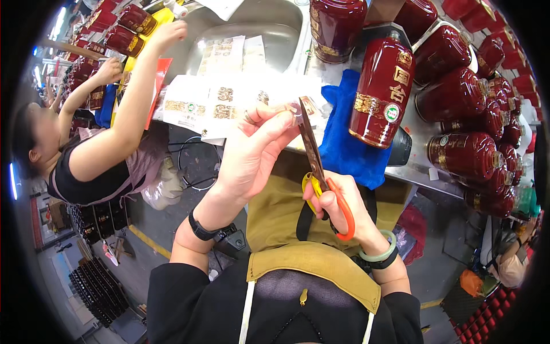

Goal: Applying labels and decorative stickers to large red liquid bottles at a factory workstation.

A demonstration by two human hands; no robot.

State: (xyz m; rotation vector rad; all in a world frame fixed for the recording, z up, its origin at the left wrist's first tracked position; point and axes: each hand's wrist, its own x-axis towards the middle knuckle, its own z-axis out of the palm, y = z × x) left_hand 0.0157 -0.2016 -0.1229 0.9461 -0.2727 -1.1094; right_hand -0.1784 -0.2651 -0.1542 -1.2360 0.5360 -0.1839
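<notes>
Over the front edge of the worktop, my left hand (258,146) pinches a small see-through piece of label film (296,113) between thumb and fingers. My right hand (346,200) grips scissors (312,150) with orange and yellow handles. Their dark blades point up and away from me, close beside the film; whether they touch it I cannot tell. Beyond my left hand lie white sheets (189,117) printed with gold patterns. To the right, a dark red bottle (382,89) with gold decoration and a round green-and-white mark lies on a blue cloth (344,146).
Many dark red bottles (452,92) crowd the right side, and another bottle (335,28) stands at the back. A metal sink (263,26) lies behind the sheets. On my left, a co-worker's arm (134,109) reaches over a yellow surface (154,28) with more bottles.
</notes>
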